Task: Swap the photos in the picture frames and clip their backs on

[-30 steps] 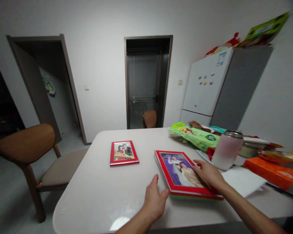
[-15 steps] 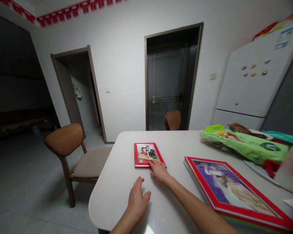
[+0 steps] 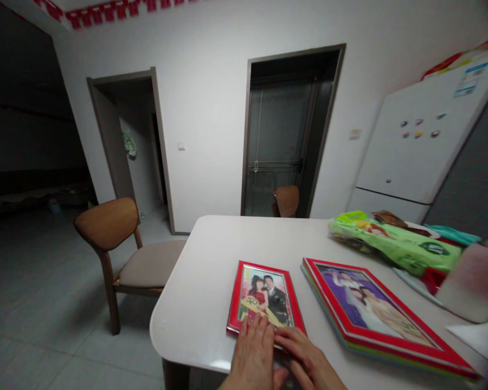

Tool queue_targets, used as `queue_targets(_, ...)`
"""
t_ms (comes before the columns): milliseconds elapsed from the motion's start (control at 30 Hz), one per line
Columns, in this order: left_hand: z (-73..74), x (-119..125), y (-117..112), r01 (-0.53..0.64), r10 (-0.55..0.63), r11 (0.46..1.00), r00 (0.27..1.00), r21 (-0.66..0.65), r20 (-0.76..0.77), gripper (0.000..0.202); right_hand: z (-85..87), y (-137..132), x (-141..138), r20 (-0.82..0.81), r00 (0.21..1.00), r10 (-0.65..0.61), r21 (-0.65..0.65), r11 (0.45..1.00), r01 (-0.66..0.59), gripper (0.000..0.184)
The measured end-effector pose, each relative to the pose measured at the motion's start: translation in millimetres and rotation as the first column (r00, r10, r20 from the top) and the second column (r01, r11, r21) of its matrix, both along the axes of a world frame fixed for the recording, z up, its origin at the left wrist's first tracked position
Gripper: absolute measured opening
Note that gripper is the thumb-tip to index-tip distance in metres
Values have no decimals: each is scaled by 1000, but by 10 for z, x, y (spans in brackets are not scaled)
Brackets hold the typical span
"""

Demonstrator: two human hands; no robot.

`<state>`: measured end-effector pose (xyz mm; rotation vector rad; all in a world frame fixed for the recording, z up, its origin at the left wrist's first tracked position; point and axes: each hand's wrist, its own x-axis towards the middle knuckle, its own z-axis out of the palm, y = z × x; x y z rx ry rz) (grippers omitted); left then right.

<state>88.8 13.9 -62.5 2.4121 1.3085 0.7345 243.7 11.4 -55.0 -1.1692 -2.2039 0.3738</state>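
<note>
Because the near edge of the small red picture frame point(image 3: 262, 295) lies under both hands, we cannot see that edge or its lower corners. The bottom of the view cuts off both wrists, and part of the print behind the glass is pixelated. Dim shadow on the floor to the left of the frame also leaves that corner of the room hard to read.

The frame lies flat on the tabletop point(image 3: 195, 309), close to its rounded near corner, with its long side pointing away from us. It has a glossy red border and a pale inner line. The print shows two standing figures, one in red and one in a dark suit.

The left hand point(image 3: 252, 357) and right hand point(image 3: 305, 355) sit side by side, palms down, with the right overlapping the frame's lower right corner. The fingers point(image 3: 260, 330) lie close together across the glass; whether they grip the frame we cannot tell.

Just right of the frame lies a stack of larger red-bordered picture frames point(image 3: 384, 314). Beyond the stack, farther right, are a green plastic bag point(image 3: 394, 244) and a pale pink flask point(image 3: 475, 281).
</note>
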Motion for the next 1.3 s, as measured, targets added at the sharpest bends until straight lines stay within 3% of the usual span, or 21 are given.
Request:
queue_targets(200, -45, 143, -95, 59, -51, 990, 997, 129, -65, 77, 113, -67, 209, -262, 899, -352, -68, 935, 347, 28)
queue_targets(367, 14, 160, -114, 95, -19, 926, 979, 365, -205, 29, 108, 30, 306, -366, 825, -431, -114, 900, 420, 30)
queue_targets(467, 192, 105, -166, 133, -46, 888, 978, 440, -204, 29, 182, 67, 306, -432, 770, -469, -117, 876, 468, 33)
queue_targets(533, 395, 15, -195, 110, -56, 892, 989, 438, -133, 34, 251, 94, 271, -475, 738, -479, -114, 865, 488, 35)
queue_targets(633, 710, -183, -196, -62, 22, 927, 994, 370, 111, 39, 334, 142, 136, -478, 762, -436, -106, 890, 443, 34)
queue_targets(733, 850, -391, -165, -310, 225, 936, 891, 167, 394, 47, 359, 194, -85, -411, 847, -337, -97, 940, 327, 31)
queue_targets(833, 743, -567, -147, -416, 379, 908, 764, -50, 522, 48, 334, 253, -310, -315, 921, -229, -93, 973, 210, 33)
queue_targets(933, 502, -706, -161, -404, 427, 899, 717, -170, 551, 48, 287, 309, -446, -174, 969, -178, -96, 982, 163, 33)
queue_targets(1067, 273, -815, -196, -365, 445, 894, 783, -259, 434, 49, 235, 345, -473, 1, 992, -130, -61, 990, 130, 30)
queue_targets(1300, 273, -828, -216, -413, 435, 896, 890, -162, 138, 46, 202, 344, -441, 150, 983, -110, -50, 992, 118, 28)
